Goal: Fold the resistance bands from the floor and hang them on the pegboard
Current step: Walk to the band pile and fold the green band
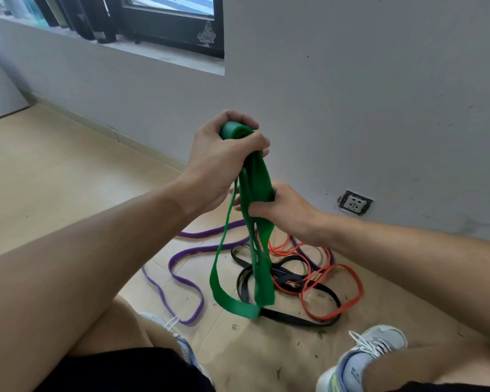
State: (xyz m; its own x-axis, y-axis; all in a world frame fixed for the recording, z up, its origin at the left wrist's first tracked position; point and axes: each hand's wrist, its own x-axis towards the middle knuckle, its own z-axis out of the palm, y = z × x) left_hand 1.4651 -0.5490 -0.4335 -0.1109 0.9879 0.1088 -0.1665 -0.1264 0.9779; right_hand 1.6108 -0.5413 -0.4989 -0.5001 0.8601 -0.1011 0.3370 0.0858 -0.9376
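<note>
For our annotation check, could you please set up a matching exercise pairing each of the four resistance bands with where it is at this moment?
Things:
1. green band
2. purple band
3. orange band
4. black band

Places:
A. on the floor, farthest to the right of the pile
B. held up, gripped by the left hand above and the right hand below
C. on the floor, trailing toward the left shoe
D. on the floor, in the middle of the pile, under the hanging green end

Pairs: 1-B, 2-C, 3-A, 4-D
</note>
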